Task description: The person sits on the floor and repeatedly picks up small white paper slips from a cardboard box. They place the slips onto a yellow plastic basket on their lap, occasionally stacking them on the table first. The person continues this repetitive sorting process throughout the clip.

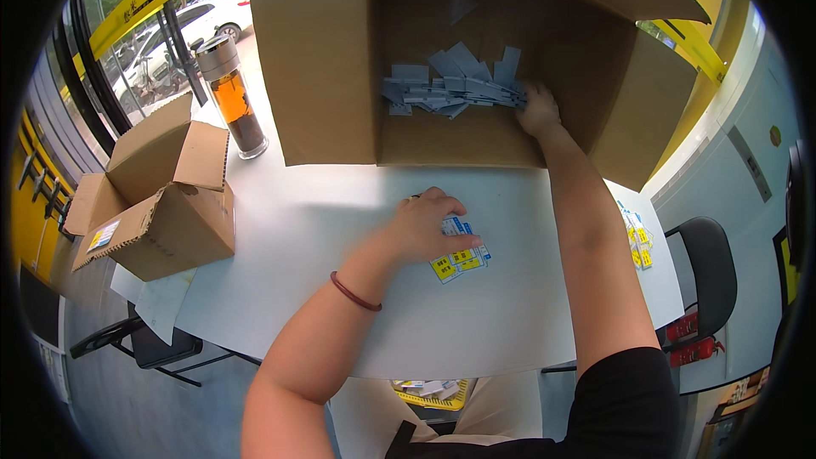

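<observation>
My left hand (426, 226) hovers at or rests on a small fan of price labels (454, 268) in the middle of the white table (497, 325). Its thumb and forefinger are apart, with the blue, white and yellow labels showing between and below them. Inside a large open cardboard box (331, 76) lying on its side, my right hand (539, 111) reaches the right end of a loose heap of label cards (465, 86). Its fingertips are hidden in shadow against the cards, so any hold on them does not show.
A smaller open carton (191, 223) stands at the left, near a glass tea bottle (239, 102). More labels (637, 239) lie at the table's right edge, by a black chair (714, 268). Below the front edge, a yellow basket (449, 403) of cards sits between my legs.
</observation>
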`<state>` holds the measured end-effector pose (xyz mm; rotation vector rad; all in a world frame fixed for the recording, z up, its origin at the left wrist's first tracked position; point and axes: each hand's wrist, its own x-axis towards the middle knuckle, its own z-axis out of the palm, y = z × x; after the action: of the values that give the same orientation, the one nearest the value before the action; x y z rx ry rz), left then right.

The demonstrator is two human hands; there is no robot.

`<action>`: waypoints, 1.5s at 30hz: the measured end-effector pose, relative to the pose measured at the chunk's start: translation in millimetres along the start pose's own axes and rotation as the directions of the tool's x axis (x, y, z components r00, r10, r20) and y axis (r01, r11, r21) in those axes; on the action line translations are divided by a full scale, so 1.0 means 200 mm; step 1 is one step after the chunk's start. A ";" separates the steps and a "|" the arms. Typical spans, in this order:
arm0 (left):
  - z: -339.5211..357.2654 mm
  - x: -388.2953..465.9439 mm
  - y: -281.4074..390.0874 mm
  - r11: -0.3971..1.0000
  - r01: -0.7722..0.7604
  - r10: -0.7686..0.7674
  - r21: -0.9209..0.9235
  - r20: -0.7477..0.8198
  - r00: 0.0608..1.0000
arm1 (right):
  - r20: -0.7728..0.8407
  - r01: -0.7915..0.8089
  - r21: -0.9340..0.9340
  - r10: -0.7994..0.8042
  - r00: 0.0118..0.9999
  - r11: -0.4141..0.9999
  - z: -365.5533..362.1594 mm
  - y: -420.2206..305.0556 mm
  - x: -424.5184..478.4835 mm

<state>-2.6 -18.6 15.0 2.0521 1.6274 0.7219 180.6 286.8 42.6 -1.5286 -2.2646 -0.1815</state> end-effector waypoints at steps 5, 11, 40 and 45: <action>0.03 0.02 0.01 0.999 -0.001 0.001 0.041 0.000 1.000 | -0.042 -0.100 0.041 0.102 0.994 0.994 0.11 0.06 0.13; 0.02 0.00 -0.01 0.999 -0.052 0.052 -0.008 -0.044 0.998 | 0.123 -0.085 -0.197 0.110 0.986 0.977 0.06 -0.07 0.09; 0.04 0.00 0.02 0.992 -0.028 0.032 0.121 -0.028 0.999 | -0.089 0.419 -0.247 -0.451 0.888 0.874 -0.37 -0.33 -0.64; 0.03 -0.01 0.01 0.995 -0.034 0.035 0.096 -0.008 0.999 | -0.155 0.435 -0.225 -0.473 0.867 0.872 -0.40 -0.31 -0.64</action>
<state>2.3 -21.2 10.7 2.1518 1.6650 0.6793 185.5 125.8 72.5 -0.9636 -2.4504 -0.6683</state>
